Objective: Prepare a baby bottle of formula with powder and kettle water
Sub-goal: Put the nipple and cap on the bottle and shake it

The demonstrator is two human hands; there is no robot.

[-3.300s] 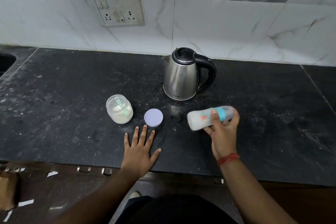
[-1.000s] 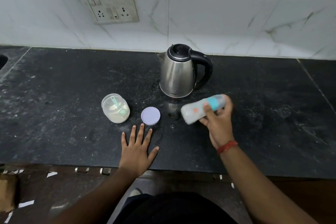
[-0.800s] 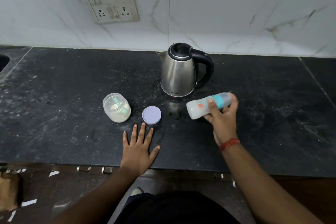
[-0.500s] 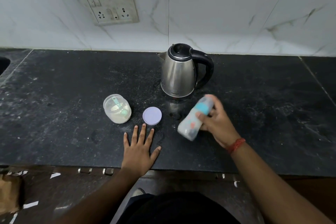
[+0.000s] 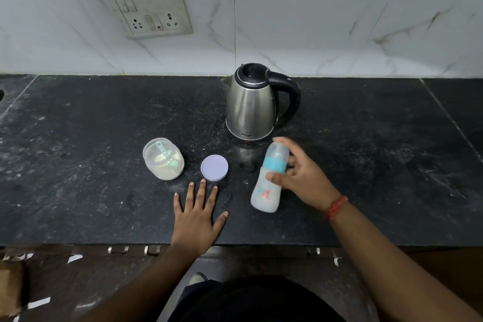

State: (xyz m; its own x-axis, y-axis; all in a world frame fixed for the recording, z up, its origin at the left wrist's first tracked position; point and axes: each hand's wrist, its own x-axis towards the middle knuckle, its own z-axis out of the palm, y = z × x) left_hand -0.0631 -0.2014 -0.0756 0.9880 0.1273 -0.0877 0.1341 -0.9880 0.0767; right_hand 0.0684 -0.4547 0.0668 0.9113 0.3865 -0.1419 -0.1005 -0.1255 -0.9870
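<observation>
My right hand point(image 5: 304, 180) grips the baby bottle point(image 5: 269, 183) around its teal collar; the bottle holds milky white liquid, wears a clear cap and stands nearly upright, base at the black counter point(image 5: 78, 191). Whether the base touches the counter I cannot tell. My left hand point(image 5: 196, 217) lies flat on the counter, fingers spread, holding nothing. A clear jar of formula powder point(image 5: 163, 158) with a teal scoop inside stands open at the left. Its lilac lid point(image 5: 214, 167) lies just beyond my left fingertips. The steel kettle point(image 5: 251, 102) with black handle stands behind the bottle.
A white tiled wall with a switch and socket plate point(image 5: 146, 7) rises behind the counter. The counter's front edge runs just under my left wrist. A seam crosses the counter at the far right.
The bottle was held sideways and swung about in my right hand; now it has turned upright and come down to the counter in front of the kettle. My left hand has stayed put.
</observation>
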